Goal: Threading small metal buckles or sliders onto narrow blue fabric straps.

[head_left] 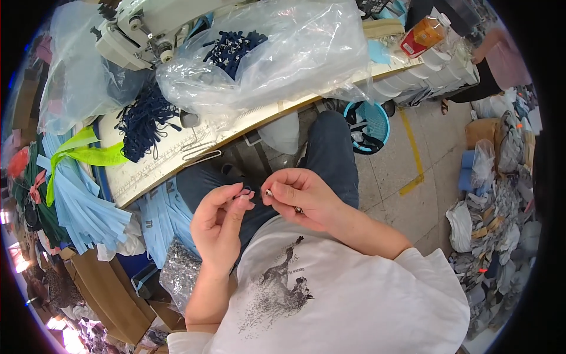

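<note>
My left hand [223,215] is closed in a pinch over my lap, with a short dark cord [246,191] between thumb and fingertips. Close beside it, my right hand [303,197] pinches a small shiny metal piece [269,193]. Another small metallic bit [299,209] shows under the curled fingers of that hand. Whether cord and metal touch, I cannot tell. On the sewing table ahead lies a heap of navy cord loops [144,124]. A second pile of navy cords with silvery ends [236,50] rests on a clear plastic bag [295,53].
A white sewing machine [138,29] stands at the far left of the table [236,127]. Light blue fabric strips [82,200] and a lime green strip [88,152] hang at left. A blue basket [380,121] is on the floor, and scrap piles [495,218] line the right.
</note>
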Tool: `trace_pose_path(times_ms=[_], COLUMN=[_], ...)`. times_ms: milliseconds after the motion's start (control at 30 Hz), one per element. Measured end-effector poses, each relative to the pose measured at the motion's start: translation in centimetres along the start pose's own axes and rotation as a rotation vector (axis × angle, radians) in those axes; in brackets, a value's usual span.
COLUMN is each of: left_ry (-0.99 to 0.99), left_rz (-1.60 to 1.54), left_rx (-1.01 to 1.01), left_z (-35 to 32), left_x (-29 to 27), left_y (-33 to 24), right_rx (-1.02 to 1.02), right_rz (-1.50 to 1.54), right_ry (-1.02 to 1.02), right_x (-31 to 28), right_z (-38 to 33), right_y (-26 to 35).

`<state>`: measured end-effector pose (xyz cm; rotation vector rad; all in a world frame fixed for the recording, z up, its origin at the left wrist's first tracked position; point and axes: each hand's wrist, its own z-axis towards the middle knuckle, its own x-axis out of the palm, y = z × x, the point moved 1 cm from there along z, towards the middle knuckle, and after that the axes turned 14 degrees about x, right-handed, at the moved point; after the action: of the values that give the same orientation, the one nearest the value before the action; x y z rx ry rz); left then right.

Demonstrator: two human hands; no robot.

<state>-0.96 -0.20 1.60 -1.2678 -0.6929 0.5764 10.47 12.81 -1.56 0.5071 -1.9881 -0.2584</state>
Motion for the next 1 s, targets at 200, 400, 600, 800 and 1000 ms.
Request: trace_pose_path(times_ms=[200, 400, 600, 800, 1000], left_ry=[0.134, 0.237, 0.261, 0.228, 0.178], left_rz=[0.213, 0.364, 0.497, 0.624, 0.673], left_rx=[0.134, 0.285, 0.264, 0.398, 0.57], left_z=[0.2, 0.1, 0.3, 0.5, 0.6], left_x=[0.0, 0.3, 0.5, 1.0, 1.3], left_y=[0.2, 0.5, 0.4, 0.5, 0.7], right_rx=[0.0, 0.012, -0.047, -0.215, -0.203], right_rz=[0.006, 0.019, -0.194, -0.49, -0.372], right_ry=[-0.029, -0.084, -0.149, -0.373, -0.276], right_x=[0.2, 0.8, 0.7, 1.3, 1.7], right_z=[0.2, 0.2, 0.0, 0.0, -0.3], right_y=[0.0, 0.1, 0.1, 0.2, 0.4])
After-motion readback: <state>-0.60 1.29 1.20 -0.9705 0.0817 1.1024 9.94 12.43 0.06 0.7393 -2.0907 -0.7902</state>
